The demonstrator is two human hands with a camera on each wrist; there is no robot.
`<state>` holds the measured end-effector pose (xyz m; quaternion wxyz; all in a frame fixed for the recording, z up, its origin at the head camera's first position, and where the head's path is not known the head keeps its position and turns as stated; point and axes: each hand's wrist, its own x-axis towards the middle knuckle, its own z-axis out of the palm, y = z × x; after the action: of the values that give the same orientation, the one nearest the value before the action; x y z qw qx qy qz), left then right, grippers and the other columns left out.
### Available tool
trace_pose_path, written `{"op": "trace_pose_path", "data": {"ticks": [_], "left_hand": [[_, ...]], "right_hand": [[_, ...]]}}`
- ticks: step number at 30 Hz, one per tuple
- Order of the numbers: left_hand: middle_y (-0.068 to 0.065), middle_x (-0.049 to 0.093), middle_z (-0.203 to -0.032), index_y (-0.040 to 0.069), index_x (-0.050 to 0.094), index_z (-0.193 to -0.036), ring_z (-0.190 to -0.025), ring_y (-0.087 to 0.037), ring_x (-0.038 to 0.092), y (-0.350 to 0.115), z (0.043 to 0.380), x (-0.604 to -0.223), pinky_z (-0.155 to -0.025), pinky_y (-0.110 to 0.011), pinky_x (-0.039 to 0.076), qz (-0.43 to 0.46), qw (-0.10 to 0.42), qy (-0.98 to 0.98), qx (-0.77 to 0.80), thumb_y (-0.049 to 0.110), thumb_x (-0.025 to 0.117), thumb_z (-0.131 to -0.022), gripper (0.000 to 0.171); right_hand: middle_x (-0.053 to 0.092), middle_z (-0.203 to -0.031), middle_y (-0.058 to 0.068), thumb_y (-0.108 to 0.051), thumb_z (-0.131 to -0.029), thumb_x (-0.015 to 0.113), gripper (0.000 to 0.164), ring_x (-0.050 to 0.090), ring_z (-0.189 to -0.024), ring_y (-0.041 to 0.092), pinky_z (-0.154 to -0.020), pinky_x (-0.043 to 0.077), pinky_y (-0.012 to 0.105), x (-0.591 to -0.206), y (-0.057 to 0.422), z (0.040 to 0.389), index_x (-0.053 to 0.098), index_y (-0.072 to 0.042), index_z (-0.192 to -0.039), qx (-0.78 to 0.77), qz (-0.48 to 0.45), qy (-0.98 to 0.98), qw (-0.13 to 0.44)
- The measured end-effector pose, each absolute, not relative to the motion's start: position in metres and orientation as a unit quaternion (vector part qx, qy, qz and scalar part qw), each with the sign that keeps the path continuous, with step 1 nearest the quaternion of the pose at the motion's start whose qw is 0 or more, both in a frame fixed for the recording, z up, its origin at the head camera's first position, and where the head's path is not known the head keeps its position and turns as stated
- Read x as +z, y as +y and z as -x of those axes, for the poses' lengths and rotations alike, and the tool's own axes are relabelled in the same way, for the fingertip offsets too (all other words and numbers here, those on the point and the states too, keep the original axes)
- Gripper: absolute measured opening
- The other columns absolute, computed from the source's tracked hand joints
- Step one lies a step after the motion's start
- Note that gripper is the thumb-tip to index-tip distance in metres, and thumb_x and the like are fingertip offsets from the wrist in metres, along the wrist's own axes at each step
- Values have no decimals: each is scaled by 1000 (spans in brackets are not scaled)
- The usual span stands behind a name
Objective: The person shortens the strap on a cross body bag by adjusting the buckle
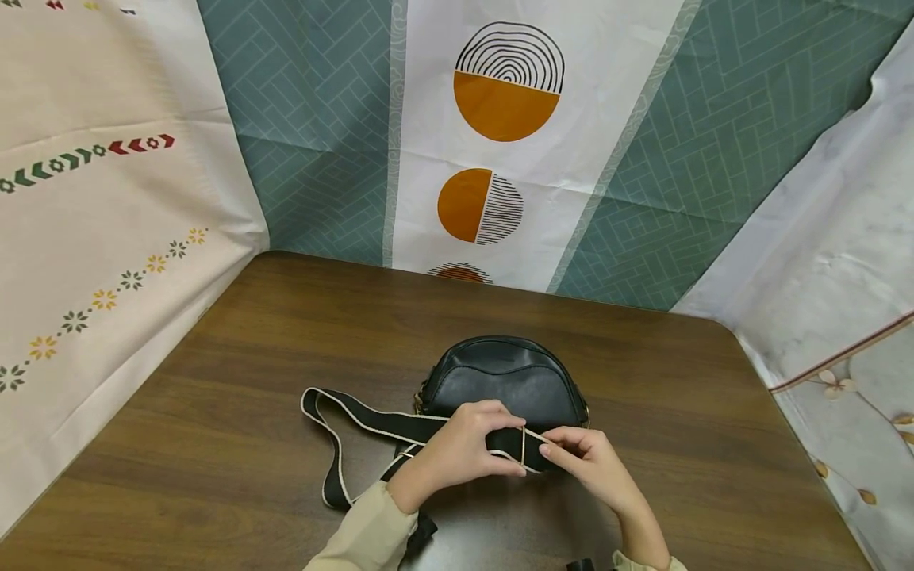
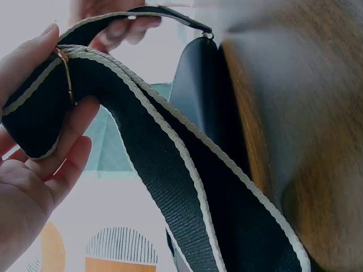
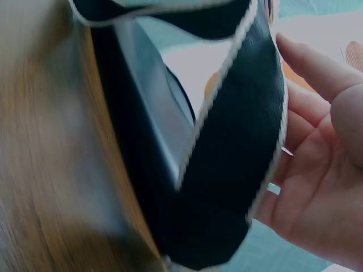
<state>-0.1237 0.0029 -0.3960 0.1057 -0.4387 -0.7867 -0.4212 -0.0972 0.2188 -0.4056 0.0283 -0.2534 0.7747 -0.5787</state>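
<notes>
A black shoulder strap with cream edging [image 1: 400, 426] is held up in front of a black half-round bag [image 1: 507, 388] on the table. My left hand [image 1: 457, 448] grips the strap at its thin gold slider [image 2: 67, 73], thumb on one side and fingers on the other. Just right of the slider, my right hand [image 1: 596, 468] pinches the strap's edge between thumb and fingers. In the right wrist view, the strap [image 3: 238, 119] hides part of those fingers. A long loop of strap trails leftward over the table. In the left wrist view, one strap end meets a small ring [image 2: 208, 35] on the bag.
The brown wooden table [image 1: 178, 452] lies under everything. A dark strap end [image 1: 421, 533] shows below my left wrist, and a small black piece [image 1: 580, 565] at the bottom edge. Patterned cloths [image 1: 314, 143] hang along the table's back and sides.
</notes>
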Motion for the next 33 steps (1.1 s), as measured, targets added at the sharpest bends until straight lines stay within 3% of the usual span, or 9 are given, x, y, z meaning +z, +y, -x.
{"op": "trace_pose_path", "data": {"ticks": [4, 16, 33], "left_hand": [[0, 60, -86, 1, 66, -100, -78, -7, 54, 2, 124, -396, -69, -10, 40, 434, 106, -788, -422, 24, 82, -61, 48], [0, 59, -92, 2, 64, -105, -84, -7, 54, 1, 122, -394, -76, -14, 41, 419, 64, -812, -402, 27, 78, -67, 47], [2, 61, -91, 5, 65, -101, -86, -6, 55, 7, 118, -397, -80, -19, 41, 436, 76, -802, -401, 29, 80, -64, 46]], "right_hand": [[63, -81, 3, 8, -84, 53, 12, 56, -68, 10, -57, 47, 28, -409, 228, 99, 64, 5, -89, -564, 278, 777, 27], [65, -81, 8, 16, -78, 56, 18, 57, -71, 7, -57, 48, 23, -413, 221, 99, 66, 2, -83, -564, 291, 771, -53], [66, -82, 6, 16, -78, 55, 16, 59, -75, 8, -58, 49, 24, -409, 203, 95, 66, 4, -82, -587, 296, 752, -52]]}}
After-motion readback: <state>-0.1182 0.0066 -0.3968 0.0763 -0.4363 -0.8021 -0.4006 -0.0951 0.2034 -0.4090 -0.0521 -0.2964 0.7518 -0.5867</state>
